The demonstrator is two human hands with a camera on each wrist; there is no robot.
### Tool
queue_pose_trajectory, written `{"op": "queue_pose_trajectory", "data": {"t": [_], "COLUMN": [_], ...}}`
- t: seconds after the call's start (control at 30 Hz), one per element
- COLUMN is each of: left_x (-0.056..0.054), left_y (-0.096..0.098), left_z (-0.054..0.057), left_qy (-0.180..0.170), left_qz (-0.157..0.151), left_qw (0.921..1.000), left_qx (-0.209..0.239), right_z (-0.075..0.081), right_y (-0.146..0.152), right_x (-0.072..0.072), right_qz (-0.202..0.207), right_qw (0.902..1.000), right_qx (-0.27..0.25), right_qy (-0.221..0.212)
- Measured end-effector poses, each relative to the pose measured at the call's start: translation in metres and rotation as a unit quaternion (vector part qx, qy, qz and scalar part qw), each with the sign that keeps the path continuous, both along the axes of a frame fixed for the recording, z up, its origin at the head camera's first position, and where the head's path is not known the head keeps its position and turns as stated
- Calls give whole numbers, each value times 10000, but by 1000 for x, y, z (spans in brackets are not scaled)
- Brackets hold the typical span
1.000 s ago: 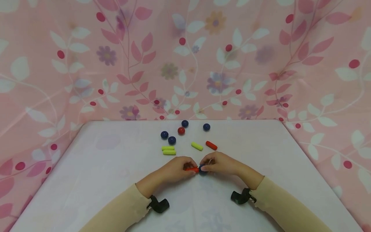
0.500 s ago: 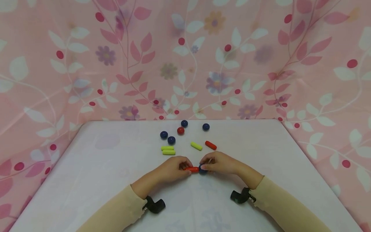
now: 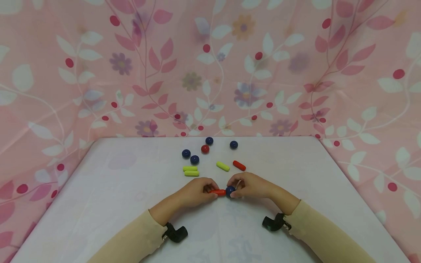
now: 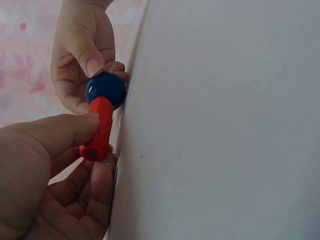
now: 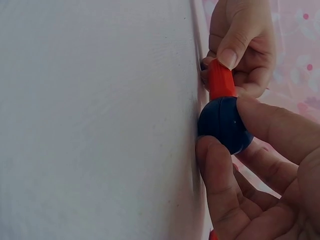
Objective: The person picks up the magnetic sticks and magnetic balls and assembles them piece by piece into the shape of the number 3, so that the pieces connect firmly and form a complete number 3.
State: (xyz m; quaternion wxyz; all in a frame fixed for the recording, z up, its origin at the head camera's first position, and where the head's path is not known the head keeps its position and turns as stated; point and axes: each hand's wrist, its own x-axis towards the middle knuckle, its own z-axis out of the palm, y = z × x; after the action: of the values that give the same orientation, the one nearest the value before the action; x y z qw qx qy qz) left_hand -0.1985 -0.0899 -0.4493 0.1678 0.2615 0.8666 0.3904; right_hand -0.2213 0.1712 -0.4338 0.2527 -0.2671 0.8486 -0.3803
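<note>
Between thumb and fingers, my left hand pinches a short red rod, whose near end has a dark round centre. Its other end touches a dark blue ball with a seam around it. My right hand holds that ball by thumb and fingertips. Rod and ball lie in line, low over the white table. Beyond the hands are a second red rod, a lone yellow-green rod, and two yellow-green rods side by side.
Farther back lie a red ball and several blue balls, one apart on the right. A pink floral cloth hangs behind the table's far edge and along both sides. Each wrist wears a black camera.
My left fingers have slid slightly left along the red rod, so more of it shows. My right thumb has shifted on the blue ball, uncovering more of its front.
</note>
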Motion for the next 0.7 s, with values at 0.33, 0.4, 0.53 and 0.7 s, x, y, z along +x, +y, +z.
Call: {"op": "queue_pose_trajectory", "data": {"t": [0.33,0.4,0.53,0.7], "left_x": [-2,-2,-2,-2], "left_y": [-2,-2,-2,-3], "left_z": [-5,-5,-6,-4], "left_qy": [-15,-25,-30,-91], "left_qz": [-3,10,26,119], "left_qw": [10000,10000,10000,9999], "left_qx": [60,50,3,6], "right_z": [0,0,-1,-1], "right_y": [0,0,0,0], "right_x": [0,0,0,0], "right_qz": [47,18,-8,-46], "right_qw": [10000,10000,10000,10000], "right_qx": [-6,10,42,72], "right_qy": [36,23,24,37]}}
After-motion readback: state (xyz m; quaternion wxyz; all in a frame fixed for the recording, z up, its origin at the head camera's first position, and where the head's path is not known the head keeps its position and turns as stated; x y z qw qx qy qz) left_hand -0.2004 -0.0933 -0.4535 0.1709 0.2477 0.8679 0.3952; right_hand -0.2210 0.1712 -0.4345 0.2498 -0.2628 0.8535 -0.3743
